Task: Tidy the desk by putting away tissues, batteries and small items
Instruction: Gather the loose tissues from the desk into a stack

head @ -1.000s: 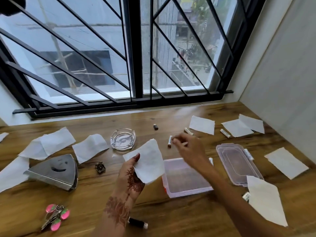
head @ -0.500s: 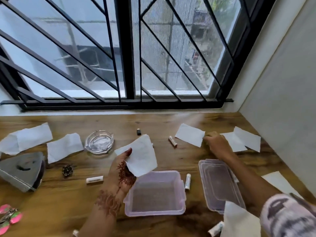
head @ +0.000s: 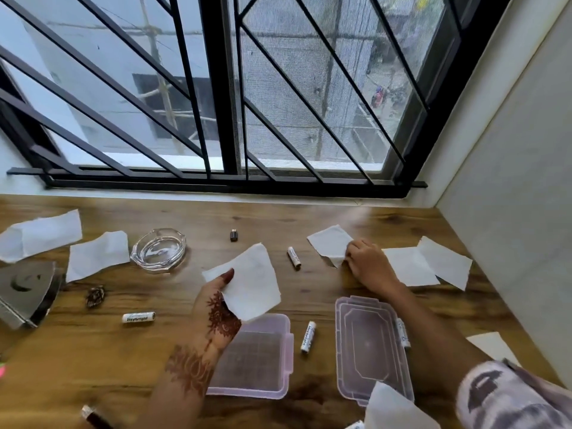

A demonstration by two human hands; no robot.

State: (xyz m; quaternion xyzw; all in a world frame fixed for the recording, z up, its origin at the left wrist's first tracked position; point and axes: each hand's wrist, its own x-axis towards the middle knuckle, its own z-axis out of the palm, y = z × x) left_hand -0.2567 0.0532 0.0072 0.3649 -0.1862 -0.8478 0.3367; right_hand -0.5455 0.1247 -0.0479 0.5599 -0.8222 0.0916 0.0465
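Note:
My left hand (head: 216, 308) holds a white tissue (head: 252, 283) up above the wooden desk (head: 93, 351), thumb on its face. My right hand (head: 366, 263) reaches to the far right and pinches the edge of another tissue (head: 329, 243) lying flat. A clear pink plastic box (head: 260, 357) sits open below my left hand, its lid (head: 370, 345) beside it on the right. White batteries lie near: one (head: 294, 257) between the hands, one (head: 308, 336) between box and lid, one (head: 138, 317) to the left.
More tissues lie at the left (head: 99, 253), far left (head: 40, 235), right (head: 433, 264) and bottom (head: 393, 407). A glass ashtray (head: 158, 250), a small black plug (head: 233, 235), a metal triangular holder (head: 24, 289) and a small brown trinket (head: 95, 296) stand on the desk. A wall closes the right side.
My right hand left the battery by the middle, moved right and took hold of the flat tissue's edge. The left hand kept its tissue raised. The view shifted right.

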